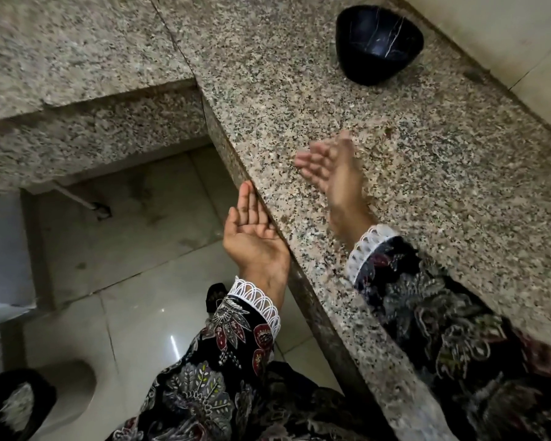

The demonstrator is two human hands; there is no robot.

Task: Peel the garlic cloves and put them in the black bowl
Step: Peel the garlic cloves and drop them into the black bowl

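A black bowl (377, 43) with thin white veins stands at the far end of the speckled granite counter (411, 160), close to the wall. Its inside looks dark and I cannot see any garlic in it or anywhere else. My left hand (252, 232) is cupped palm up just off the counter's front edge, fingers straight, holding nothing I can see. My right hand (330, 168) hovers over the counter, blurred by motion, fingers straight and pointing left, with nothing in it.
The counter edge runs diagonally between my hands. A second granite counter (77, 58) meets it at the far left, with a tiled floor (159, 313) below. A pale tiled wall (506, 43) bounds the counter on the right.
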